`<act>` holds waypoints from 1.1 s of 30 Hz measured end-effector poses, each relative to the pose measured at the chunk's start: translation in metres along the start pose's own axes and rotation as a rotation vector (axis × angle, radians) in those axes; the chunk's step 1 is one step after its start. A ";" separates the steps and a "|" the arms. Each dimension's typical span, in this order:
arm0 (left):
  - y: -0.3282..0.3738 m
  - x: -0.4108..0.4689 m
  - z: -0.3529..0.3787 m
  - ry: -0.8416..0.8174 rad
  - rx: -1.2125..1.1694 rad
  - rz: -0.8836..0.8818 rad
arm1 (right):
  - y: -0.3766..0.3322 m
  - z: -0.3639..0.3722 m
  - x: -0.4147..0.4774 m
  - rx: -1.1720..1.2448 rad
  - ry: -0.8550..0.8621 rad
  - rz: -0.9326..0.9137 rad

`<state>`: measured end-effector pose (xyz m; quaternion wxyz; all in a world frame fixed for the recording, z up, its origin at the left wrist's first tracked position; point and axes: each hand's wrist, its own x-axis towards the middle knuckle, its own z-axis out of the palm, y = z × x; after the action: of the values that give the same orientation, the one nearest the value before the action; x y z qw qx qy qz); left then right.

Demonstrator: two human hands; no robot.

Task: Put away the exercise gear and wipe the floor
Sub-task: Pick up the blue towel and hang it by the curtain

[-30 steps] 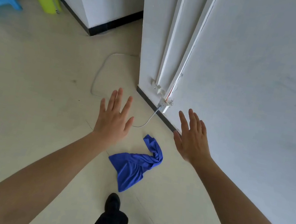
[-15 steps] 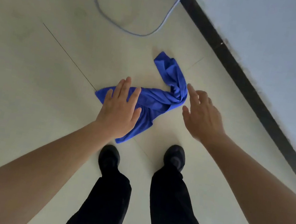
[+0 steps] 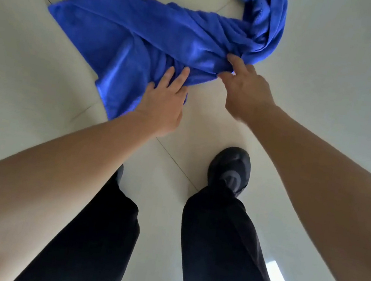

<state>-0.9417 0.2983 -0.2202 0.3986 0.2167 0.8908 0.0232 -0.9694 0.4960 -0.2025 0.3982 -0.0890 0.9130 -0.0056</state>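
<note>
My left hand [image 3: 164,105] rests flat-fingered on the crumpled blue cloth [image 3: 148,30] on the floor [image 3: 20,70]; my right hand [image 3: 246,90] pinches a fold.

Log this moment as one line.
step: pick up cloth | left hand: fingers rest on cloth | right hand: pinches cloth fold | cloth: crumpled on floor | wiping: not begun

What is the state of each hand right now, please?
Left hand: open, lying flat on the blue cloth.
Right hand: closed, pinching a fold of the blue cloth.
</note>
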 end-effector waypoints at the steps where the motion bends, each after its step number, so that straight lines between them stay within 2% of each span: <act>1: -0.002 -0.004 0.004 0.064 -0.031 -0.016 | -0.001 0.000 0.001 -0.012 0.033 0.005; 5: -0.018 -0.036 -0.009 0.246 -0.277 -0.079 | -0.007 -0.008 -0.017 0.032 0.110 -0.016; 8: -0.028 -0.071 -0.045 0.314 -0.358 -0.182 | -0.011 -0.029 -0.049 0.096 0.153 0.028; 15: -0.032 -0.174 -0.192 0.450 -0.472 -0.324 | -0.004 -0.135 -0.159 0.096 0.190 0.065; 18: -0.014 -0.225 -0.279 0.507 -0.431 -0.237 | -0.004 -0.210 -0.220 0.213 0.217 0.137; 21: 0.015 -0.285 -0.380 0.607 -0.347 -0.143 | -0.010 -0.302 -0.296 0.398 0.332 0.163; 24: 0.053 -0.353 -0.484 0.747 -0.340 -0.119 | -0.012 -0.391 -0.378 0.380 0.425 0.115; 28: 0.104 -0.440 -0.605 0.939 -0.356 -0.056 | -0.015 -0.481 -0.469 0.422 0.641 0.116; 33: 0.168 -0.534 -0.718 1.083 -0.321 0.173 | -0.032 -0.560 -0.549 0.469 0.881 0.123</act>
<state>-1.0830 0.3288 0.6786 -0.0904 0.1829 0.9323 0.2986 -1.0056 0.5221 0.5811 -0.0163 0.0677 0.9721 -0.2239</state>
